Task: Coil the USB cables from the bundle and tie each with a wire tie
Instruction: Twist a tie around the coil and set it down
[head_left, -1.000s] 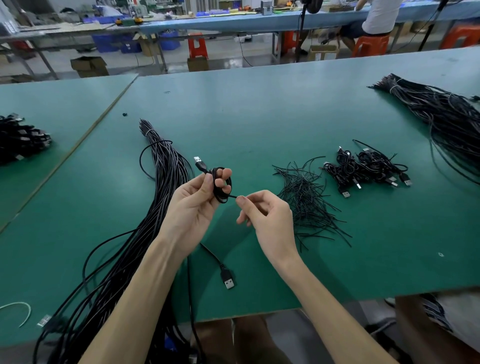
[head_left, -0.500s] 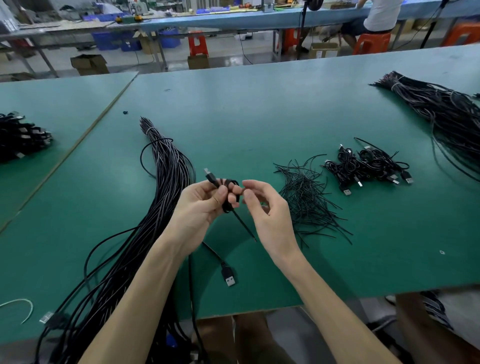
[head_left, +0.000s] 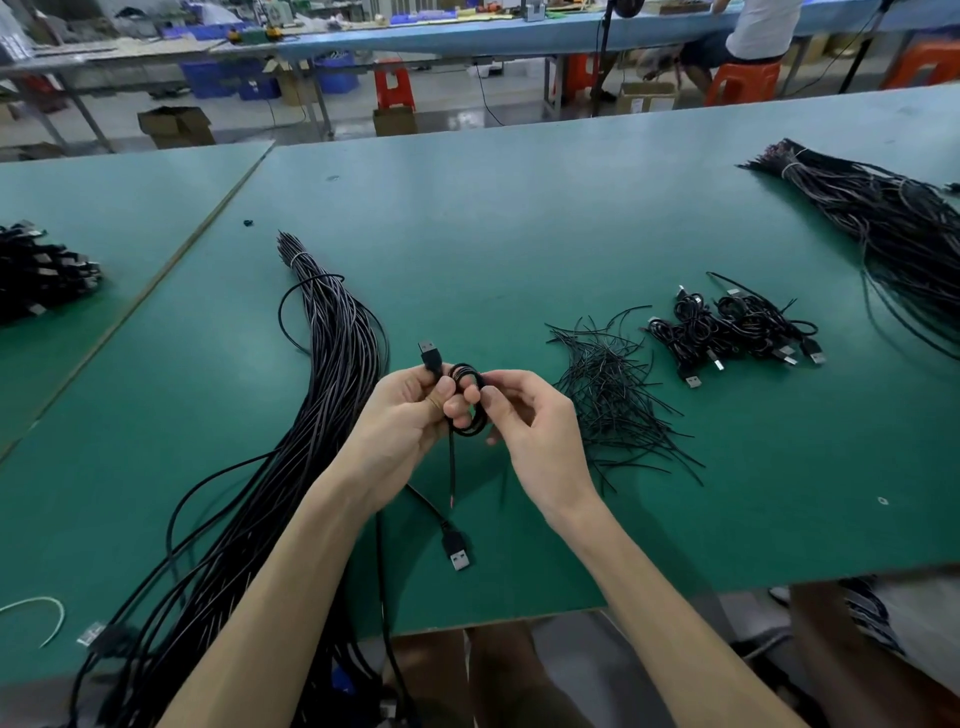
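your left hand (head_left: 408, 421) grips the coiled usb cable (head_left: 467, 432) just above the green table (head_left: 519, 223), thumb and fingers curled round and through the loops so they can't spring open. its usb plug (head_left: 430, 354) sticks out at 11 o'clock from the coil, kept clear of the loops, prob so the tie goes round cable only. your right hand (head_left: 540, 431) comes in from 3 o'clock, fingers curled, thumb and forefinger pinching the coil's right rim. can't tell if a wire tie sits btwn them. a thin black strand (head_left: 451, 467) hangs from the coil at 6 o'clock w/ a reddish tip: tie or cable tail, can't tell.

the layout reads as a work line. the cable bundle (head_left: 332, 395) lies at 9 o'clock of your hands, banded at its far end and fanning toward you over the table edge, so your left can draw the next one. loose wire ties (head_left: 613, 400) lie heaped at 3 o'clock, just beside your right hand, for quick picks. finished tied coils (head_left: 737, 332) sit further out at 2 o'clock, apart from the ties. a second bundle (head_left: 893, 228) waits at 1 o'clock, well apart. a stray usb plug (head_left: 458, 553) lies at 6 o'clock, below your wrists.

judgement: coiling of this cable looks done and tying is the step in hand. hold the left grip tight till the tie's twisted.
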